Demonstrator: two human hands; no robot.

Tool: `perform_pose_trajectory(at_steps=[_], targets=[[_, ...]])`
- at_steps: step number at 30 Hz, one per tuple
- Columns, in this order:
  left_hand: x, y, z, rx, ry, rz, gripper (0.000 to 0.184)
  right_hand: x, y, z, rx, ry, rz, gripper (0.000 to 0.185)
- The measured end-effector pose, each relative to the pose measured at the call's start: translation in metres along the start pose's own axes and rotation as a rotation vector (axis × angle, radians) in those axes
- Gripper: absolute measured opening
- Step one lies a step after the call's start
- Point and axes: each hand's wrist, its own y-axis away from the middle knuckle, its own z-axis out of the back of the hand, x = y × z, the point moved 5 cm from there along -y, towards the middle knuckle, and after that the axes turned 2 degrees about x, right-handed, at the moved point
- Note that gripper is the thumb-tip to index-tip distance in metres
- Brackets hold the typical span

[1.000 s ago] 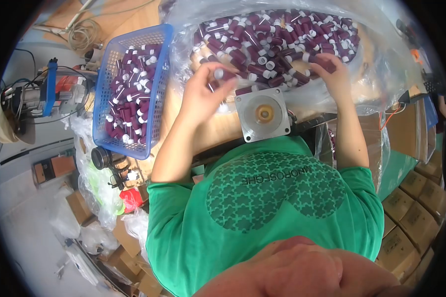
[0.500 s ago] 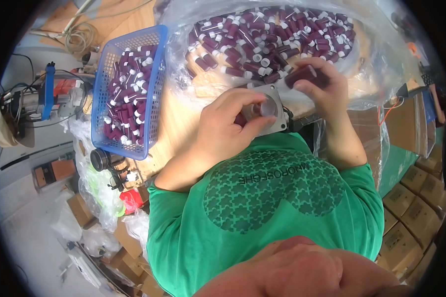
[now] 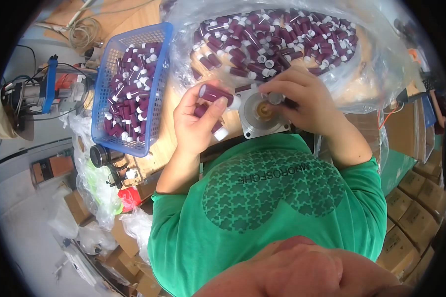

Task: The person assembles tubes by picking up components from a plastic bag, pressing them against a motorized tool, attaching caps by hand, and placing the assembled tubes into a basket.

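My left hand is closed around two small bottles, left of a square metal plate. The upper purple bottle lies across the fingers with its white cap to the right. A second purple bottle sits lower in the palm, its white cap pointing down. Over the metal plate, my right hand grips a bottle; its round end shows and the fingers hide the rest. Beside that bottle, a brass-coloured ring shows at the plate's centre.
A blue plastic basket holds many purple bottles with white caps, at left. Behind the plate, a heap of similar bottles lies on clear plastic sheeting. A black round device sits at the table edge. Cardboard boxes stand lower right.
My left hand has moved left from above the plate and now shows two bottles. My right hand has come left and down with its bottle to the plate's centre.
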Motion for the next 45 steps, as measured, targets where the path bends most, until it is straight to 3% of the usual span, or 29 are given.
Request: perform_pose_trajectory(at_steps=[4,8,14,17,20,23,26,29,33,37,38,41,42,44,45], targets=[[0.004,0.001,0.003,0.020,-0.012,0.002,0.043,0.001,0.007,0.010,-0.062,-0.162,-0.152,0.041],[0.001,-0.002,0.000,0.039,0.001,0.004,0.042,0.010,0.002,-0.001,-0.011,-0.140,-0.028,0.039],[-0.002,-0.001,-0.007,0.026,0.052,0.029,0.024,0.013,-0.003,-0.001,0.041,-0.145,-0.013,0.039],[-0.004,0.001,-0.010,0.088,0.234,0.058,0.016,0.005,-0.004,-0.001,0.095,-0.244,-0.028,0.038],[-0.009,0.005,-0.015,0.199,-0.006,0.029,0.015,0.006,-0.005,0.005,0.123,-0.455,-0.055,0.032],[-0.024,0.020,-0.037,0.575,-0.131,0.416,0.021,0.027,-0.004,0.013,0.109,-0.798,0.015,0.028],[-0.021,0.033,-0.063,0.991,0.048,0.487,0.026,0.041,-0.004,0.010,0.262,-0.922,0.157,0.030],[-0.027,0.035,-0.085,1.171,0.329,0.342,0.029,0.050,-0.007,0.015,0.301,-1.029,0.217,0.030],[-0.020,0.040,-0.089,1.238,0.390,0.395,0.032,0.056,-0.010,0.018,0.337,-0.997,0.269,0.027],[-0.023,0.031,-0.071,1.003,0.063,0.540,0.028,0.051,-0.014,0.024,0.214,-0.731,0.192,0.031],[-0.028,0.021,-0.069,0.815,-0.149,0.195,0.025,0.049,-0.014,0.025,0.099,-0.632,0.159,0.032],[-0.046,0.006,-0.063,0.297,-0.691,-0.300,0.025,0.042,-0.007,0.015,-0.287,-0.496,0.001,0.037],[-0.051,0.005,-0.061,0.154,-0.822,-0.426,0.026,0.042,-0.010,0.015,-0.263,-0.440,0.011,0.037],[-0.050,0.000,-0.061,0.046,-0.937,-0.616,0.027,0.034,-0.013,0.012,-0.342,-0.693,-0.171,0.035],[-0.047,-0.002,-0.057,0.024,-0.841,-0.513,0.028,0.027,-0.013,0.009,-0.387,-0.821,-0.264,0.033]])
